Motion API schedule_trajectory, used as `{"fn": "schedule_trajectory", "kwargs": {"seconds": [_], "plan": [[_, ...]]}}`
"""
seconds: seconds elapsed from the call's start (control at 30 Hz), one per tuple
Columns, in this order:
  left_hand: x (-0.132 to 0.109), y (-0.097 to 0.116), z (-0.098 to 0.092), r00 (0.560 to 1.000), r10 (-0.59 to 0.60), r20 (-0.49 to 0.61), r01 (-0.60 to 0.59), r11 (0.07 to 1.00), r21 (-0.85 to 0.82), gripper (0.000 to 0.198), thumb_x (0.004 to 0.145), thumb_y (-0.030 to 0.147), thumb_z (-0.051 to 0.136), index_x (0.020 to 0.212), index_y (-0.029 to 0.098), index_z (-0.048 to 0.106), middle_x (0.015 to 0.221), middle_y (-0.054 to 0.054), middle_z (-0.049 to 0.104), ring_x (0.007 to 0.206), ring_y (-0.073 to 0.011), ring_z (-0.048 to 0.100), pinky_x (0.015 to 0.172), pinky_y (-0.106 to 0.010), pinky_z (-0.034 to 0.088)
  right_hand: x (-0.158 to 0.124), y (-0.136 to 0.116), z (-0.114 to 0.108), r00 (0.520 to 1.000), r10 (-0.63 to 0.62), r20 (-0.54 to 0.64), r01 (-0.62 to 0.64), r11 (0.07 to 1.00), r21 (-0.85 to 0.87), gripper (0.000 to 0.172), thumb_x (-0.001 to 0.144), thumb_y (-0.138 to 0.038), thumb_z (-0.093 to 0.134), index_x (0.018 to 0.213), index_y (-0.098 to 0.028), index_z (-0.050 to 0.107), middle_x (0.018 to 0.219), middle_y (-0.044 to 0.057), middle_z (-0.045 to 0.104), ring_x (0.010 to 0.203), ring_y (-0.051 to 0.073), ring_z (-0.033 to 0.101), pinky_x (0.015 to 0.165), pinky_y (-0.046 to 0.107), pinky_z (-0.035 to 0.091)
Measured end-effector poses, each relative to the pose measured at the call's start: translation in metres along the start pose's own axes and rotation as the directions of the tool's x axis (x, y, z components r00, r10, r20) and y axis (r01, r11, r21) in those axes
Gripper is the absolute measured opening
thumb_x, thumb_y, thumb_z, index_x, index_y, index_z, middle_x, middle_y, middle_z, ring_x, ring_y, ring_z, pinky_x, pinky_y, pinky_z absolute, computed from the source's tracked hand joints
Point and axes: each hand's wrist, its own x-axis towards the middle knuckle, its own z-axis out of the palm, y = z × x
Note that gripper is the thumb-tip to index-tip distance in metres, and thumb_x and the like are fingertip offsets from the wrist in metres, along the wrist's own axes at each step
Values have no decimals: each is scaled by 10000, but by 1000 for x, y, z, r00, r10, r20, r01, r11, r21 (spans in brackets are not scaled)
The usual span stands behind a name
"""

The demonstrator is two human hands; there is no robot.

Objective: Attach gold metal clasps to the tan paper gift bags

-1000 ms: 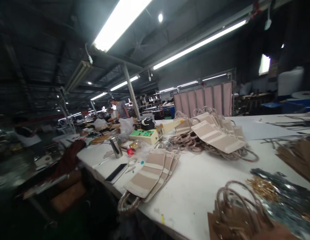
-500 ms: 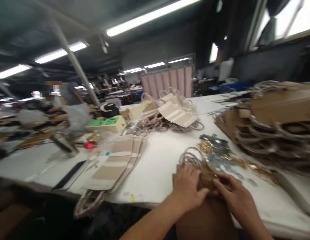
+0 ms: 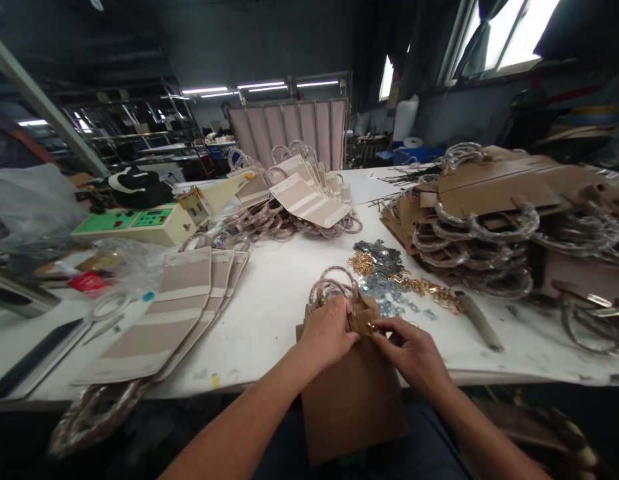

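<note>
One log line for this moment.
left hand: holding brown panel | right hand: at small gold piece | on white table: loose metal pieces

Bare forearms (image 3: 254, 410) angled in from either side of the brown bag (image 3: 354, 407) — the left hand (image 3: 329, 335), back upward, curled over its upper part; the right hand (image 3: 414, 348) pinched thumb toward forefinger at its upper right.

The right fingers (image 3: 392, 325) partly hide a gold piece (image 3: 372, 327) too small to identify.
</note>
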Motion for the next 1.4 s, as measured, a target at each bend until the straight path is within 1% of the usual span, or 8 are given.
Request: {"fn": "schedule_trajectory", "kwargs": {"seconds": [0.13,0.3,0.57,0.67,0.77,1.0,1.27,1.4], "plan": [[2,4,-2,999,2,38,0,1000,-28,370,724,272,818,968,264,540,881,12,697,840,-250,684,722,-329,438,-2,0,0,999,-27,-19,26,998,-59,224,866,-399,668,988,-259,793,823,20,751,605,172,601,623,298,494],[3,8,-4,1000,-2,30,5,996,-85,282,757,242,770,938,262,555,819,29,683,765,-214,654,671,-309,390,-4,-2,-3,1000,-15,5,16,994,-107,218,865,-403,663,969,-257,789,785,13,744,608,178,617,603,295,476],[-1,21,-7,996,52,-66,-66,970,-232,204,761,98,677,817,234,536,787,34,635,744,-168,582,654,-289,368,-6,-11,0,1000,-10,25,15,979,-206,190,904,-373,619,999,-279,754,857,-3,759,697,190,658,684,310,473],[-3,24,-8,992,77,-103,-102,960,-261,200,776,89,663,805,231,525,784,37,623,746,-162,567,665,-289,370,-6,-16,1,999,4,44,5,976,-218,210,914,-364,600,1059,-290,732,881,-12,759,703,184,663,678,305,469],[-5,24,-9,991,68,-115,-99,953,-288,198,784,97,662,799,230,516,765,42,605,730,-158,551,660,-288,363,-5,-19,-1,999,0,53,12,974,-228,190,907,-363,595,1023,-286,724,834,-12,746,675,179,655,657,299,460],[-7,25,-7,987,63,-151,-108,943,-314,224,772,68,647,778,224,486,754,43,574,723,-151,521,661,-286,347,5,-22,-9,988,-61,140,95,964,-250,184,877,-313,587,978,-285,738,858,-3,747,774,203,679,728,305,471],[-10,26,-2,984,74,-163,-123,940,-318,219,782,83,648,776,226,481,768,39,575,733,-155,532,681,-289,369,4,-24,-14,978,-43,202,94,964,-249,184,876,-270,585,970,-295,741,883,-22,751,797,200,688,742,300,472],[-12,29,-4,974,134,-181,-176,955,-240,182,821,98,627,793,229,504,787,26,596,738,-163,545,696,-297,379,7,-27,-16,979,-27,202,59,987,-151,166,870,-269,585,923,-272,742,866,-6,751,804,203,687,749,302,492]]}}
